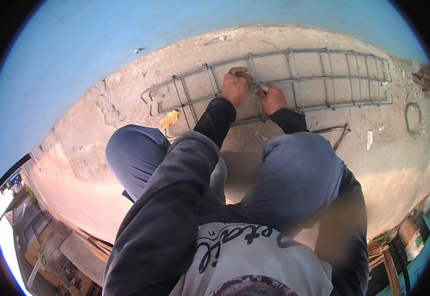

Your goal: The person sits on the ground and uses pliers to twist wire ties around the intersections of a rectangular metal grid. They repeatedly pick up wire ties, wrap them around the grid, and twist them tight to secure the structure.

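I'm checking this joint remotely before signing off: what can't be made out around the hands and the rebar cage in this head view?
- Left hand: fist hides its grip on the rebar cage.
- Right hand: any wire or tool it pinches is too small.
- Cage's near bar: partly behind the forearms.
- Bent rod: one end behind the right knee.
- Right forearm: blurred low down.

Both arms stretched forward — left hand (235,85) and right hand (272,98) fisted, side by side.

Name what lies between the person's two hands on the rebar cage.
In the head view, one upright bar of the rebar cage runs between the left hand and right hand.
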### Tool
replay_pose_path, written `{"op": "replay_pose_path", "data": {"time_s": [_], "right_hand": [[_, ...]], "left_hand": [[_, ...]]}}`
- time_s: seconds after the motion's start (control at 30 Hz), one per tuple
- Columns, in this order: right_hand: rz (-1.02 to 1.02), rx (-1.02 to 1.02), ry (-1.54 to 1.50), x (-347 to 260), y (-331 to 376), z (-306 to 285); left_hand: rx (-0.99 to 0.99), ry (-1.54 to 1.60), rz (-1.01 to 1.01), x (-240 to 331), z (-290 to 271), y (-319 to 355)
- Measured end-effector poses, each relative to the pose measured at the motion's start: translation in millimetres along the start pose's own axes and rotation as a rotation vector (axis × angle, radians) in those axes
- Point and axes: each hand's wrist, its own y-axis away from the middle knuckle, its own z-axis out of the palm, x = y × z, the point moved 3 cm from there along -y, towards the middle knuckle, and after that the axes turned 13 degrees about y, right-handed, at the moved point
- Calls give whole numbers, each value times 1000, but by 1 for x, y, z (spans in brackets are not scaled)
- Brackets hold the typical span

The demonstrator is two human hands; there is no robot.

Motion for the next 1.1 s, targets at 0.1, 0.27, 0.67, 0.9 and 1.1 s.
{"op": "replay_pose_path", "data": {"time_s": [0.1,0.27,0.67,0.9,1.1], "right_hand": [[7,3,-9,0,3,1],[2,-18,24,-3,1,-1],[-106,-46,-87,6,-4,-9],[-254,-629,584,-25,-29,-51],[-519,-638,987,-90,-57,-62]], "left_hand": [[74,-53,117,-4,0,13],[258,-482,351,-10,-11,16],[-9,-751,650,-26,9,39],[-16,-570,672,-28,-4,39],[32,-429,492,-17,2,45]]}}
